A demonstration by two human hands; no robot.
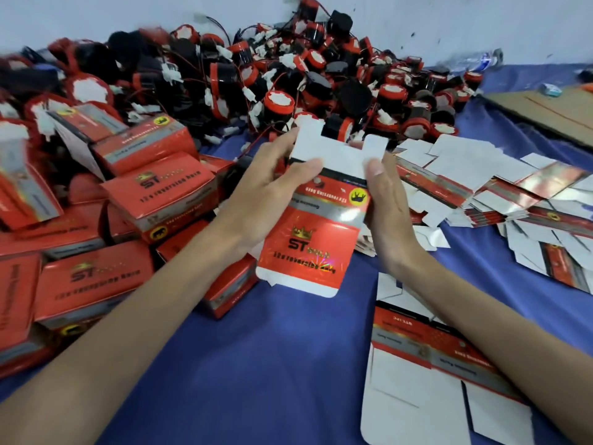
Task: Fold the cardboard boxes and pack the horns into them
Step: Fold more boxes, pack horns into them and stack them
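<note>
Holding: the person had a flat, unfolded box (316,220) lifted above the blue cloth (256,364), printed side up, its white flaps pointing away toward the heap of horns.
Left hand: the left hand (266,191) pinched the box's left edge, thumb on top near the white flap and fingers curled behind it.
Right hand: the right hand (385,194) clamped the right edge the same way, thumb on the front, the fingers mostly hidden behind the card.
Reason for the hold: gripping both side edges probably let the person squeeze the flat sleeve open into a tube before tucking the flaps.
Horns: the loose red-and-black horns (288,75) lay piled against the wall beyond the hands, wires tangled among them, none yet in the held box.
Finished boxes: red folded boxes (96,277) were stacked at the left, closed, so their contents could not be seen.
Flat stock: unfolded boxes (513,200) were spread at the right, with one more flat box (426,374) lying just under the right forearm, within easy reach.
Progress: judging by the piles, plenty of horns remained to pack.
</note>
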